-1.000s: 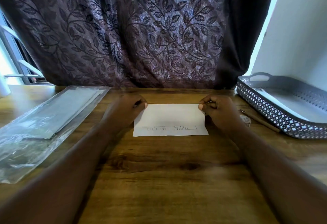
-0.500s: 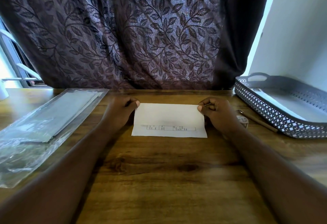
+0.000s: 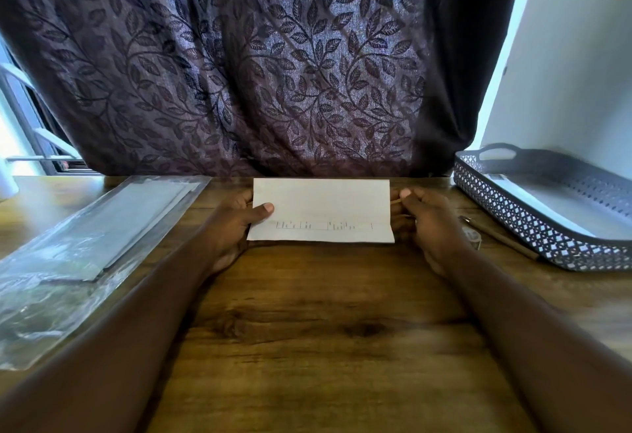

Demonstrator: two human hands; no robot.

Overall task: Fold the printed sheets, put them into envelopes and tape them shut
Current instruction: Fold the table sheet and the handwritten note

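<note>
A folded white printed sheet (image 3: 321,208), with a faint printed line near its lower edge, is tilted up off the wooden table (image 3: 328,313) at the middle far side. My left hand (image 3: 236,224) pinches its left edge, thumb on the front. My right hand (image 3: 427,220) pinches its right edge. A clear plastic pack of envelopes (image 3: 85,237) lies flat on the left. A roll of clear tape (image 3: 473,237) shows partly behind my right hand.
A grey perforated tray (image 3: 533,224) holding white sheets stands at the right, against a white wall. A brown pen (image 3: 499,237) lies beside the tray. A dark leaf-patterned curtain (image 3: 256,73) hangs right behind the table's far edge.
The sheet lay flat on the table before; both hands have now raised its far edge so it stands tilted up. The left thumb has moved onto the sheet's front.
</note>
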